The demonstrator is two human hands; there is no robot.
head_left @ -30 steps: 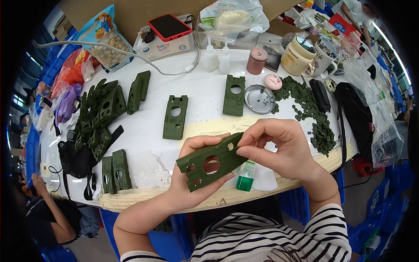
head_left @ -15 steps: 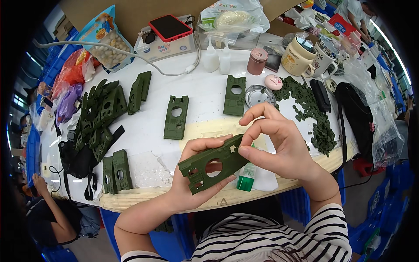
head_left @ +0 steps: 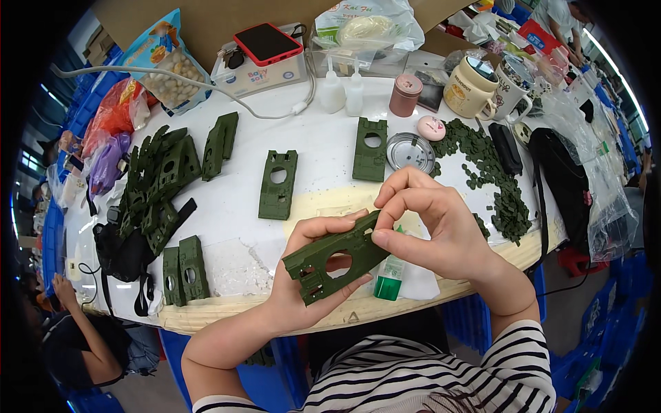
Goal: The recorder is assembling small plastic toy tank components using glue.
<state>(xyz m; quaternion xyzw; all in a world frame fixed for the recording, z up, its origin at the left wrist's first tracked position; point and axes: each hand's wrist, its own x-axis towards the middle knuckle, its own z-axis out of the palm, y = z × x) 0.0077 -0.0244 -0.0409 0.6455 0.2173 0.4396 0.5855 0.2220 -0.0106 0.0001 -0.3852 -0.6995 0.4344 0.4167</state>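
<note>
My left hand (head_left: pixel 292 292) grips a dark green plastic toy tank hull (head_left: pixel 365 253) from below and behind, tilted above the table's near edge. A large round hole opens in its deck. Thumb and forefinger of my right hand (head_left: pixel 447 234) are pinched together at the hull's right end. Whatever they hold there, if anything, is too small to make out. Beneath the right hand lies a bottle of green liquid (head_left: pixel 388 281). Beyond the hands, two more hulls, a left one (head_left: pixel 277 196) and a right one (head_left: pixel 370 160), rest on the white tabletop.
Left of me are a heap of green hulls (head_left: pixel 165 168), a near pair (head_left: pixel 194 268) and a black strap bag (head_left: pixel 117 251). Small green parts (head_left: pixel 509 213) spread at right beside a round metal tin (head_left: pixel 411 153). White squeeze bottles (head_left: pixel 332 95), a pink canister (head_left: pixel 405 96) and mugs (head_left: pixel 469 89) stand behind.
My right fingertips have shifted slightly left and up along the hull's end, covering more of a pale spot there. The hull has turned a little in my left hand.
</note>
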